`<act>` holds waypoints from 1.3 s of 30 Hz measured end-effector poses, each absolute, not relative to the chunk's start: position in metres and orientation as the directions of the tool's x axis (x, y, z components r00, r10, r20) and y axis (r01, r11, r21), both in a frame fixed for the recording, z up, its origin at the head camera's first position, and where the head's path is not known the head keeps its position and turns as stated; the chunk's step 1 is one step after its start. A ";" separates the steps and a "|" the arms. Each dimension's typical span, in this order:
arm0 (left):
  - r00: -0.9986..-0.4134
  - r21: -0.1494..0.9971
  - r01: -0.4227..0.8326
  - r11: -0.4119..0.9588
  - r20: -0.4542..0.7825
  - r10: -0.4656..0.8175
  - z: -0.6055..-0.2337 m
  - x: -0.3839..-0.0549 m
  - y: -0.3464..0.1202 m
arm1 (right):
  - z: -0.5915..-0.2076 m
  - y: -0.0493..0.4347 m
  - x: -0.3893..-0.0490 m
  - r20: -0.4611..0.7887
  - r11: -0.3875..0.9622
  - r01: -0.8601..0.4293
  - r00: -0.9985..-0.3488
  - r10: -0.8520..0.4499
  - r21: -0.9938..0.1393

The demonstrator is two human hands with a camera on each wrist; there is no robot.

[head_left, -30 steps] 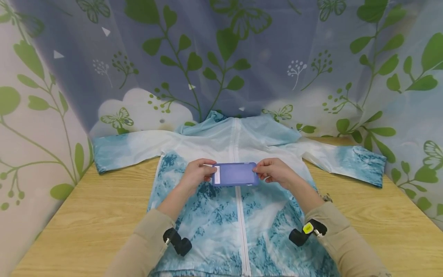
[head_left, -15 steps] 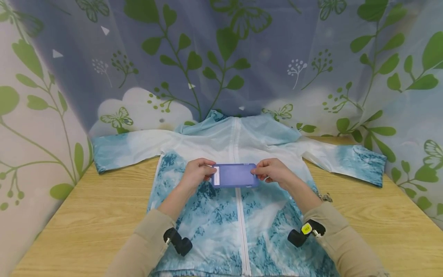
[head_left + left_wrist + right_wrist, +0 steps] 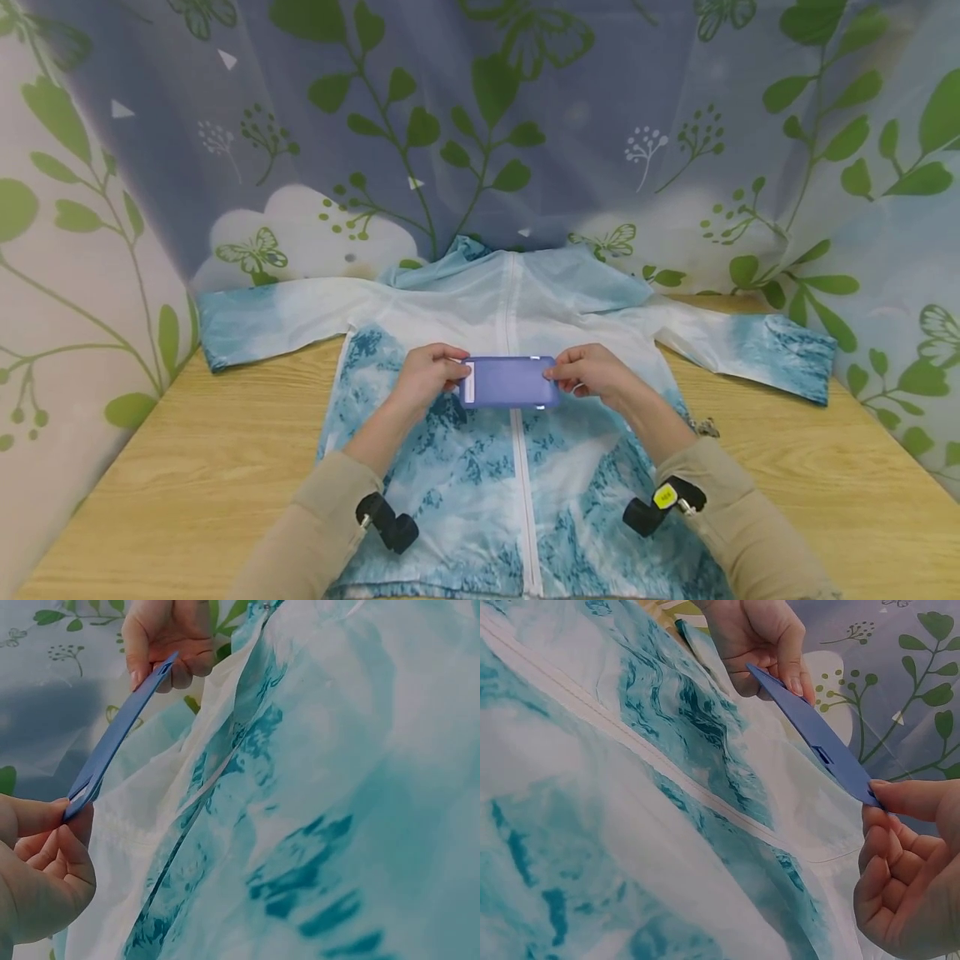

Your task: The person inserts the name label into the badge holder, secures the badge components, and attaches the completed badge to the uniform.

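While held up crosswise above the zip [image 3: 522, 492] of the spread jacket [image 3: 442, 483], likely to handle as a light, thin, fairly stiff purple case [image 3: 510, 382], perhaps slick, perhaps ready to crack if bent hard. Pinched by the left hand [image 3: 426, 375] at the short end left of the zip, beside the white strip [image 3: 470, 385], and by the right hand [image 3: 591, 371] at the short end right of it. Best taken by those two ends, with a gentle pinch on face and back, without bowing the middle or straining the cut-out [image 3: 823, 755].
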State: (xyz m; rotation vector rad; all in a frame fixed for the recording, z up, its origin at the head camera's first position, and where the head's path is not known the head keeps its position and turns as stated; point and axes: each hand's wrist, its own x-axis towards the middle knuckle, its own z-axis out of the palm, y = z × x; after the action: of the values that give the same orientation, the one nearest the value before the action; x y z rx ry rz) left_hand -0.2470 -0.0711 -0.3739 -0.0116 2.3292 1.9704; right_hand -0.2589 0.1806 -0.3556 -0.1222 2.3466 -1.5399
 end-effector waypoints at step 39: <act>-0.989 0.995 -0.076 0.067 -0.084 0.124 -0.368 -0.245 -0.070 | -0.357 0.194 -0.262 -0.241 0.321 0.141 -0.924 -0.296 -0.936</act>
State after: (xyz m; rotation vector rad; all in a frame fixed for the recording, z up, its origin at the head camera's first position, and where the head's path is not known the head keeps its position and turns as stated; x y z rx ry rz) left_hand -0.2454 -0.0705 -0.3684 0.0494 2.1822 2.0512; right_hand -0.2620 0.1940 -0.3565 -0.1372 2.2246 -1.6329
